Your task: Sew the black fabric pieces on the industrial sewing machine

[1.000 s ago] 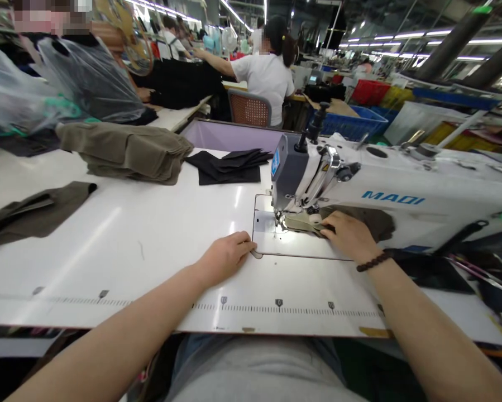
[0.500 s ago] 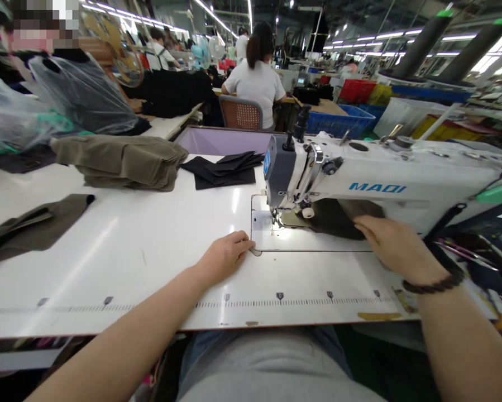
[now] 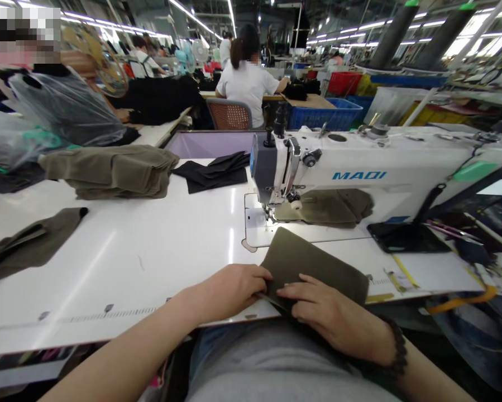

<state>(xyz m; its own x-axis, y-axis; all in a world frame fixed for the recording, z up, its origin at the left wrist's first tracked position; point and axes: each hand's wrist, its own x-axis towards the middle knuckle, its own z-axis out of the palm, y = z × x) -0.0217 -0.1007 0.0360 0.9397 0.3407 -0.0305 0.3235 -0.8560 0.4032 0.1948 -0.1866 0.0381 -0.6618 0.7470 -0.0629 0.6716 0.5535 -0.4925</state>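
Note:
An olive fabric piece (image 3: 313,262) lies at the table's front edge, partly hanging over it. My left hand (image 3: 236,287) pinches its left corner between thumb and fingers. My right hand (image 3: 338,321) rests on the piece with its fingers spread. Behind it stands a white sewing machine (image 3: 359,162), its needle area lit. More olive fabric (image 3: 334,207) lies under the machine's arm, just right of the needle.
Folded olive fabric (image 3: 116,170) and black pieces (image 3: 217,172) lie at the back of the white table (image 3: 120,251). Another olive piece (image 3: 37,240) is at the left. A phone (image 3: 405,237) sits right of the machine. A person (image 3: 244,84) sits beyond.
My right hand has come from under the machine's arm to the front edge, where an olive piece now lies. My left hand has moved toward me and taken its corner. The view has shifted right.

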